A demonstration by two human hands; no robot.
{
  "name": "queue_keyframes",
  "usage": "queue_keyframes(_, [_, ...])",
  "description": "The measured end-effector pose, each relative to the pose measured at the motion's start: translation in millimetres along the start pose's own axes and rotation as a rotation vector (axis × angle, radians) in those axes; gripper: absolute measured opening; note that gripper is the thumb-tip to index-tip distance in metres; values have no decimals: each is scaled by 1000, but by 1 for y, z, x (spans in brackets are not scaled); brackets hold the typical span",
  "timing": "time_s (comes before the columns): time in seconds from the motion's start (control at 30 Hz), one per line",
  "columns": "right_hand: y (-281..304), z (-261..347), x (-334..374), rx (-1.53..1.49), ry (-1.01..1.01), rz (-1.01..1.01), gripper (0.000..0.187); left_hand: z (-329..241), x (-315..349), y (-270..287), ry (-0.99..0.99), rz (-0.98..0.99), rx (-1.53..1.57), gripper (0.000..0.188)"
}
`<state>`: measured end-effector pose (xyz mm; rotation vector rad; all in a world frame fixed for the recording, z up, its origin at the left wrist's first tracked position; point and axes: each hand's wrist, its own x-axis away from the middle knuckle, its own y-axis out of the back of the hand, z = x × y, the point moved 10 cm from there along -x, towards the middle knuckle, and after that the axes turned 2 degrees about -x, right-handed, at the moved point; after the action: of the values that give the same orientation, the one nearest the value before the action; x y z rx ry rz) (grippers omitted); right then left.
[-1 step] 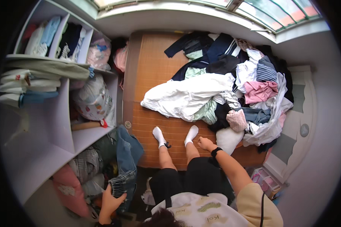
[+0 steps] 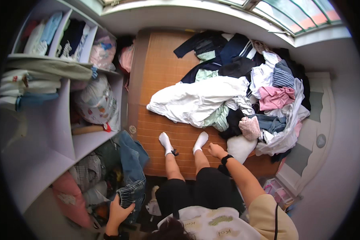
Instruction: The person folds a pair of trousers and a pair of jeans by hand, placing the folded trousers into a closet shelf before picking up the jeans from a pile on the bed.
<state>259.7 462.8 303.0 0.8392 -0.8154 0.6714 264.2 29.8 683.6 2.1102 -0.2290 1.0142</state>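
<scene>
My left hand (image 2: 119, 214), at the lower left, is closed on the gathered waistband of a pair of blue jeans (image 2: 132, 160). The legs of the jeans stretch up beside the bed's edge. My right hand (image 2: 217, 151) hovers over the bed near my right foot, its fingers curled in with nothing visible in them. Close to it lies a rounded white cloth item (image 2: 240, 149), below a pink bundle (image 2: 250, 128). A large white garment (image 2: 196, 100) is spread across the middle of the bed (image 2: 160, 60).
A heap of mixed clothes, with a pink checked piece (image 2: 276, 98) on it, covers the bed's right side up to the white headboard (image 2: 323, 120). Shelves (image 2: 68, 120) with clothes and bags stand at left. A pink bag-like item (image 2: 71, 200) lies on the pile below them.
The view has shifted very slightly. Both hands keep their places, the left one still on the jeans.
</scene>
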Motion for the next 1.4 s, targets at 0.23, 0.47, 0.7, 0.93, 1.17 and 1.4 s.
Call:
queue_keyframes(0.23, [74,-17,-152,62,263,-377,57,77,-38,-132,277,144,-117,60])
queue_keyframes(0.47, [167,8,-263,749,121,-601,85,179,23,-182,686,205,-196,60])
queue_keyframes(0.7, [91,-110,-309,506,-25,-5,30,200,45,-183,789,99,-28,53])
queue_keyframes(0.93, [148,-59,-162,-474,100,-263,24,221,67,-119,681,-314,-81,65])
queue_keyframes(1.17, [496,-196,121,-923,274,-1134,15,154,15,-88,352,-524,368,65])
queue_keyframes(1.4, [576,-358,464,-785,-108,-1912,14,77,-13,-84,158,-550,660,56])
